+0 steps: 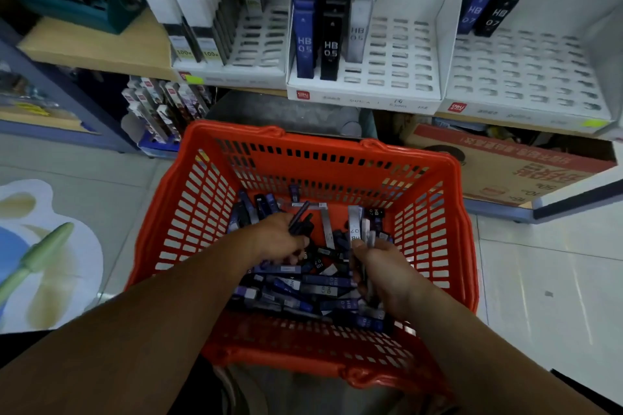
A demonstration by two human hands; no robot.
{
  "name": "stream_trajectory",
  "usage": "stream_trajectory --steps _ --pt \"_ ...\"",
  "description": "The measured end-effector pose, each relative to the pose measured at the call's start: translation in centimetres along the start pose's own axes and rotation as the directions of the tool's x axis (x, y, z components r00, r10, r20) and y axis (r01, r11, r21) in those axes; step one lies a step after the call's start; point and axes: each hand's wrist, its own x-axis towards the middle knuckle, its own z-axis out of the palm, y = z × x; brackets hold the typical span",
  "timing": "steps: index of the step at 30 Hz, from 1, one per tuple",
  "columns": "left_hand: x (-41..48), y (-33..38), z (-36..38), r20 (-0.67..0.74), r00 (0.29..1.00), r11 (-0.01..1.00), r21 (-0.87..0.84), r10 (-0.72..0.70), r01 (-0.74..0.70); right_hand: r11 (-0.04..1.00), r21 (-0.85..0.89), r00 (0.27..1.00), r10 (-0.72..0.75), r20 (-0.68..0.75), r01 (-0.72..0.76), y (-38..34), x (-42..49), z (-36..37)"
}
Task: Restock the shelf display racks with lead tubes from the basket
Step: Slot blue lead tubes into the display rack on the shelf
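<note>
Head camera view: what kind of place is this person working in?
Most likely a stationery shop aisle. White display racks on a shelf hold upright lead tubes marked HB 05 and HB 07, and a red shopping basket on the floor below holds many more.

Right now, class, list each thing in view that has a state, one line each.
left hand, gripping dark tubes
right hand, gripping pale tubes
red basket, holding a loose pile of lead tubes
HB 05 rack, partly stocked, many slots empty
HB 07 rack, nearly empty, a few tubes at its back left
left rack, partly stocked, right slots empty
</note>
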Motion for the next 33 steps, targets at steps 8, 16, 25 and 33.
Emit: stream_trajectory --steps 8,16,25,33 --pt "-12.3 6.1 -2.4 -0.102 0.987 0.932 -0.329 0.126 -0.153 0.964 -0.198 0.982 -0.160 0.103 0.178 -6.4 -6.9 1.3" --pt "-21.7 11.8 -6.9 -0.359 0.894 0.826 -0.391 0.268 -0.405 0.858 -0.369 0.904 -0.218 0.368 0.357 -15.7 -16.4 -0.7" --pt "-27.2 17.8 -9.3 -0.279 0.860 0.803 -0.322 0.427 -0.502 0.811 -0.381 0.833 -0.218 0.508 0.444 -20.9 -20.4 -4.1" --pt "-24.3 19.5 -9.3 -0.201 0.881 0.784 -0.402 0.428 -0.472 0.793 -0.392 0.865 -0.315 0.391 0.466 -22.3 -18.7 -6.6"
